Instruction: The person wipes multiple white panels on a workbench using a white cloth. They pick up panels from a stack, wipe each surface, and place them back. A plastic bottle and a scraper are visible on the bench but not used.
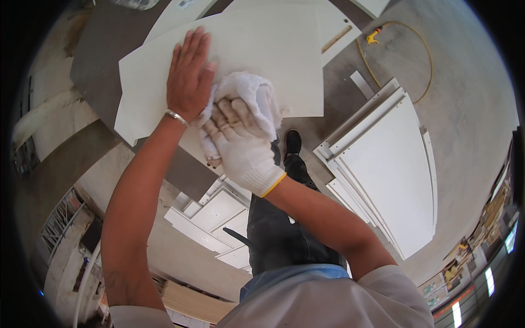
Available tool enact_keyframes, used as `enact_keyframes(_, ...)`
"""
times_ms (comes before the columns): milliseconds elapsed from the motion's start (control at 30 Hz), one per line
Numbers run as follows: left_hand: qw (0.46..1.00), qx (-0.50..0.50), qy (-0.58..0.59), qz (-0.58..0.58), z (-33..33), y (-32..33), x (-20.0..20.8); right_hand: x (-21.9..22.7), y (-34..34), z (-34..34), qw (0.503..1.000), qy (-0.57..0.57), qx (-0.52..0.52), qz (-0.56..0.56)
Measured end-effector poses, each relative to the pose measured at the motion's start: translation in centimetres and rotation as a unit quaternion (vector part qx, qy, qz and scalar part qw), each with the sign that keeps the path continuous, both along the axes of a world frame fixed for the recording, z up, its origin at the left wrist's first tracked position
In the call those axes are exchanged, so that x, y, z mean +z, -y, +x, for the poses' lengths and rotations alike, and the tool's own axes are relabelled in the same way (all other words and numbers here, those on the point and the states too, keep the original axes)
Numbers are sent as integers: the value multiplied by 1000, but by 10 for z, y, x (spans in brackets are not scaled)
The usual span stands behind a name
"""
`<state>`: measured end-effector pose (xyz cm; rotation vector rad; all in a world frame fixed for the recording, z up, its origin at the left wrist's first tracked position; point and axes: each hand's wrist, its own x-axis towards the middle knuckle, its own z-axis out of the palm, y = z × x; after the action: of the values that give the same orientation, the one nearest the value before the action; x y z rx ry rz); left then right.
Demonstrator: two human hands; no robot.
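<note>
A large white panel [262,49] with angled corners lies in front of me on a dark brown surface. My left hand [190,79], bare with a bracelet at the wrist, rests flat on it, fingers stretched out and pressed side by side. Close by, my right hand [236,128] wears a white knitted glove with a yellow cuff edge. Its fingers bend over a bunched white towel [254,87] near the panel's front edge. Part of the towel is hidden under the glove, and a fold touches or nearly touches my left hand.
Stacked white panels [388,169] stand at the right on the concrete floor. Beyond them lies a yellow hose [431,60] with a yellow air gun [373,37]. More white panels [219,210] lie low, left of my legs. The dark brown surface [104,49] extends at the left.
</note>
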<state>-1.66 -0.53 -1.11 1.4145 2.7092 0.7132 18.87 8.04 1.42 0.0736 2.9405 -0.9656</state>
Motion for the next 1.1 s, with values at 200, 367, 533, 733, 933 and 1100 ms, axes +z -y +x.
enact_keyframes(200, 1000, -17, -11, -11, -1, 3, 2, 4, -77, 56, 994, -63, -87, -3)
enact_keyframes(367, 1000, -12, -21, 0, 2, 0, 1, 2, -176, 148, 743, -31, -485, -459)
enact_keyframes(533, 1000, 6, -15, 14, 7, -2, 3, 33, -202, 186, 514, -90, -626, -579)
enact_keyframes(733, 997, -20, 65, 37, 93, -17, 29, 79, -197, 79, 712, -233, -432, -502)
enact_keyframes(933, 994, 6, 102, -29, 132, -28, 19, 41, -175, -87, 980, -23, -8, 200)
enact_keyframes(1100, 997, -19, 65, -37, 131, -28, 12, 7, -127, -157, 973, -36, 24, 226)
